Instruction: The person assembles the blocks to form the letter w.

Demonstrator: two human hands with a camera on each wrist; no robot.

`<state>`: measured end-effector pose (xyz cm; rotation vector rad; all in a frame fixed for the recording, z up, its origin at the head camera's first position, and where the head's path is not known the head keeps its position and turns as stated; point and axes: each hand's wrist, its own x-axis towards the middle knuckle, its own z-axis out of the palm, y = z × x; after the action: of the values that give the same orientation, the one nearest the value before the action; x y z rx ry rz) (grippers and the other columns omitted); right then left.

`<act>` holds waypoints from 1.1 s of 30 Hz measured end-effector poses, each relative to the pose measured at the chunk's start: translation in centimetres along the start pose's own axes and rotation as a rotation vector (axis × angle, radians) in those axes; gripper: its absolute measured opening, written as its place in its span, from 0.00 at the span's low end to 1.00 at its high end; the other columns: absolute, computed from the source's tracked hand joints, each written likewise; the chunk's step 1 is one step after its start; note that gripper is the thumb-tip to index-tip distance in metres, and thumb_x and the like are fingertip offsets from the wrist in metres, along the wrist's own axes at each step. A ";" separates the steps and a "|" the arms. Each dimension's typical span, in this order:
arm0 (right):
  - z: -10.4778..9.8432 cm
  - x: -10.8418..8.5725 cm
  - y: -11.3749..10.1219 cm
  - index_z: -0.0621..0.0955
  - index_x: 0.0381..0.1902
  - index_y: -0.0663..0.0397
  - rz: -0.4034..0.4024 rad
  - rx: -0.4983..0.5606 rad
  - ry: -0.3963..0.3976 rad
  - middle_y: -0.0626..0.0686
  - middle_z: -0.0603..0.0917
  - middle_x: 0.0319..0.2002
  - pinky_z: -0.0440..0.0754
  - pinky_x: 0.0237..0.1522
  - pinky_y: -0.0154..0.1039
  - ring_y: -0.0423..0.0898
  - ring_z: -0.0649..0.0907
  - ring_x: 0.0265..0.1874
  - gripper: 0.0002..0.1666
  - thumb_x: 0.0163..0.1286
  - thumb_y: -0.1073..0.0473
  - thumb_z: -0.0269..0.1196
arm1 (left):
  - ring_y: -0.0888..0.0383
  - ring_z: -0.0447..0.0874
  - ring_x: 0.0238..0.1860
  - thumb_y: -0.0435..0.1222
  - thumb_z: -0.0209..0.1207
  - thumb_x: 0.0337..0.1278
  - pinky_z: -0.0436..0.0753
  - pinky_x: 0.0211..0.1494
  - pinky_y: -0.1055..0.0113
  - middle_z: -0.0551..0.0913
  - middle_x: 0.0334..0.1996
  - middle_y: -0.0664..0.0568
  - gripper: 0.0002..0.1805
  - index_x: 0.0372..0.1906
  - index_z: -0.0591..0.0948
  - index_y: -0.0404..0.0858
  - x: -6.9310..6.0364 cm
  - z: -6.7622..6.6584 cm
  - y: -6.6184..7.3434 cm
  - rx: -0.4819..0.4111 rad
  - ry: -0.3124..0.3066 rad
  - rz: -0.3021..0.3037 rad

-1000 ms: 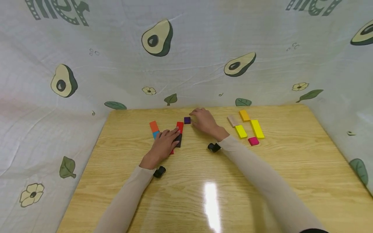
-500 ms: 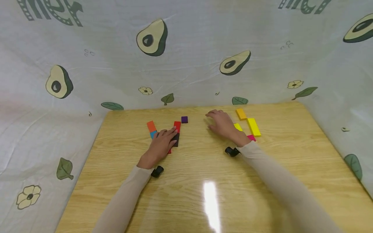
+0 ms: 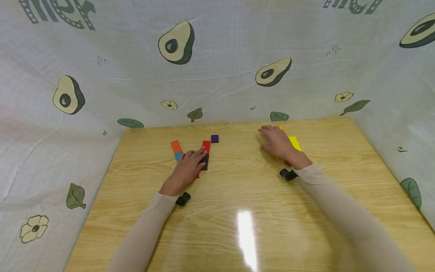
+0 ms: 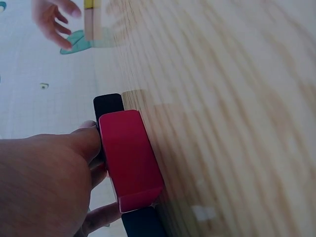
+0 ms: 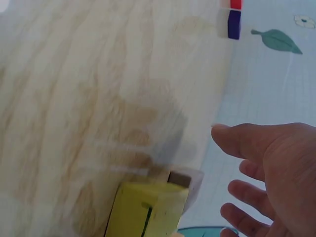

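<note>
My left hand (image 3: pixel 186 168) rests over a cluster of small wooden blocks, its fingers reaching across them. Around it show an orange block (image 3: pixel 176 146), a blue block (image 3: pixel 178 155), a red block (image 3: pixel 206 145) and a black block (image 3: pixel 204 162). Up close in the left wrist view, another red block (image 4: pixel 131 158) stands in front of the fingers, with dark ends of other blocks beside it. My right hand (image 3: pixel 279 144) hovers over a second group, fingers apart and holding nothing. Below it are a yellow block (image 5: pixel 153 210) and a pale wooden block (image 5: pixel 193 187).
A small purple block (image 3: pixel 215 138) lies just behind the red block. Partly hidden by the right hand are a long yellow block (image 3: pixel 295 143) and an orange-yellow block (image 3: pixel 281 127). A printed cloth (image 3: pixel 221 75) hangs behind the wooden table (image 3: pixel 217 226).
My right hand has moved away from the purple block, rightward to above the yellow blocks. The left hand stays on its cluster. The head view has shifted slightly.
</note>
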<state>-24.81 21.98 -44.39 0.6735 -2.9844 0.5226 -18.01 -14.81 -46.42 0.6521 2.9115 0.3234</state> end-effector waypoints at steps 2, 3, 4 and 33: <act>-0.2 -0.1 0.5 0.74 0.73 0.70 0.007 -0.008 -0.005 0.71 0.72 0.73 0.71 0.67 0.69 0.72 0.72 0.69 0.38 0.69 0.63 0.72 | 0.38 0.62 0.78 0.44 0.49 0.86 0.59 0.79 0.36 0.60 0.84 0.47 0.29 0.82 0.67 0.39 0.0 0.0 0.0 -0.001 -0.003 0.001; -0.3 -0.2 0.8 0.73 0.73 0.71 0.010 -0.015 -0.010 0.71 0.72 0.73 0.71 0.67 0.69 0.72 0.71 0.69 0.38 0.69 0.63 0.72 | 0.38 0.62 0.78 0.45 0.48 0.86 0.60 0.78 0.36 0.60 0.84 0.47 0.29 0.82 0.67 0.39 0.0 0.0 0.0 -0.001 -0.002 0.003; -0.3 -0.2 1.1 0.73 0.73 0.71 0.014 -0.015 -0.016 0.71 0.72 0.73 0.70 0.67 0.70 0.72 0.71 0.69 0.39 0.69 0.63 0.72 | 0.38 0.62 0.78 0.45 0.48 0.86 0.59 0.79 0.37 0.59 0.84 0.48 0.29 0.82 0.66 0.39 0.0 0.0 0.0 -0.001 -0.005 0.003; -0.3 0.1 3.4 0.73 0.73 0.71 -0.017 -0.012 -0.130 0.71 0.74 0.71 0.72 0.65 0.69 0.72 0.74 0.64 0.36 0.73 0.62 0.69 | 0.38 0.63 0.77 0.44 0.48 0.86 0.63 0.75 0.37 0.60 0.84 0.46 0.29 0.82 0.67 0.38 0.1 0.0 -0.1 0.023 0.000 0.006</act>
<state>-26.32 24.97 -45.20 0.7602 -3.0956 0.4779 -18.13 -14.83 -46.49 0.6650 2.9177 0.2916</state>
